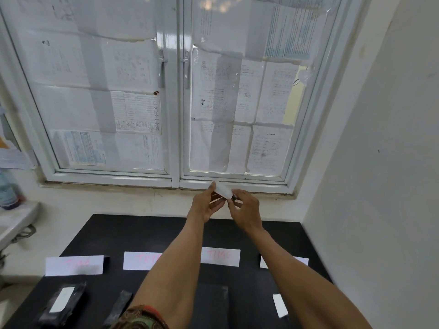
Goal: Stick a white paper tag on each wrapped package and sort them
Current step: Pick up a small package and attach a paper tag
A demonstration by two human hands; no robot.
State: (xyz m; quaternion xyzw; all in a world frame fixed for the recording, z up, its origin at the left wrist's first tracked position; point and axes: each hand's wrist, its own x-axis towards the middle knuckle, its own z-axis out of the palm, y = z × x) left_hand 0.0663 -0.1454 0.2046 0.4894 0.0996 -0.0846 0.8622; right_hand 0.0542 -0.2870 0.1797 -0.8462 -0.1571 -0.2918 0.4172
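My left hand (206, 205) and my right hand (243, 210) are raised together in front of the window sill, both pinching a small white paper tag (222, 189); something small and dark shows at the tag's right end by my right fingertips. On the black table (99, 233) below lie black wrapped packages: one at the left (60, 305) bears a white tag, a narrow one (118, 307) lies beside it, one (212, 298) sits between my forearms, and a tagged one (280, 306) is partly hidden by my right arm.
Several white cards with pink "TIME" lettering (74, 265) (140, 260) (221, 257) (301, 261) stand in a row across the table. A window (177, 115) covered with printed sheets fills the back wall. A white wall (380, 162) closes the right side. A bottle (8, 193) stands on a ledge at the left.
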